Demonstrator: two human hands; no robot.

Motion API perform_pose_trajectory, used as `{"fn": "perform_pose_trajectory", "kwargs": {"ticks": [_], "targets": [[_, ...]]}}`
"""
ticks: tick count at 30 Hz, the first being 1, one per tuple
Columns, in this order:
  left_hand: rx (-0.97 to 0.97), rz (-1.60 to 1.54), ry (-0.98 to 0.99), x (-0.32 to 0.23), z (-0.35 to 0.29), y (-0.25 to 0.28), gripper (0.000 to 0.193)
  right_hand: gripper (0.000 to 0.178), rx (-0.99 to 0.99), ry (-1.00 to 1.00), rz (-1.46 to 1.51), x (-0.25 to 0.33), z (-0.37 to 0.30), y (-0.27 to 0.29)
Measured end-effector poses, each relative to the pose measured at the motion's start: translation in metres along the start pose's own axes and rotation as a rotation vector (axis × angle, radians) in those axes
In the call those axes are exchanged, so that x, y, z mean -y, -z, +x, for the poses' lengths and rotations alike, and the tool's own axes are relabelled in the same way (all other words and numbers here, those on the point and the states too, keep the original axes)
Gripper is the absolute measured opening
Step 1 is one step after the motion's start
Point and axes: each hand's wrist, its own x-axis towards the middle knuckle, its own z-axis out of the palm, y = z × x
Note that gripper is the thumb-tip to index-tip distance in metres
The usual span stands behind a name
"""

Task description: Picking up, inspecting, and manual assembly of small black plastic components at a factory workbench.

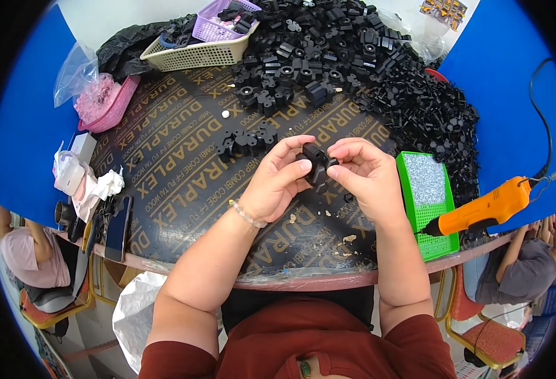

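Observation:
Above the middle of the table, my left hand (275, 179) is closed on a black plastic part (314, 154), thumb on its near side. My right hand (368, 178) pinches a small black piece (333, 162) against the part's right side. Its exact shape is partly hidden by my fingertips. Beyond my left hand, a small group of similar black plastic parts (245, 141) lies on the dark printed tabletop (183, 164).
Many black parts (309, 57) are heaped at the back, with smaller black pieces (426, 104) at right. A green tray (422, 205) of screws stands right, under an orange electric screwdriver (483, 207). Baskets (196, 57), a pink basket (117, 107) and a phone (119, 228) lie left.

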Motion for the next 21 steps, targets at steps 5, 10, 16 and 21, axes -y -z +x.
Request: {"fn": "perform_pose_trajectory", "kwargs": {"ticks": [5, 10, 16, 21], "targets": [[0.000, 0.071, 0.041, -0.0023, 0.0011, -0.0032, 0.047, 0.019, 0.049, 0.057, -0.112, -0.0006, -0.0009, -0.0018], [-0.020, 0.087, 0.005, -0.0002, 0.0001, -0.0032, 0.049, 0.020, 0.031, 0.082, -0.151, 0.0004, -0.0031, -0.0040], [0.011, 0.029, -0.021, -0.0002, -0.0025, -0.0073, 0.049, 0.020, 0.033, 0.085, -0.125, 0.0044, -0.0044, -0.0034], [0.031, 0.085, -0.066, -0.0027, -0.0007, -0.0060, 0.051, 0.020, 0.062, 0.136, -0.214, 0.0033, -0.0020, 0.0030]]}}
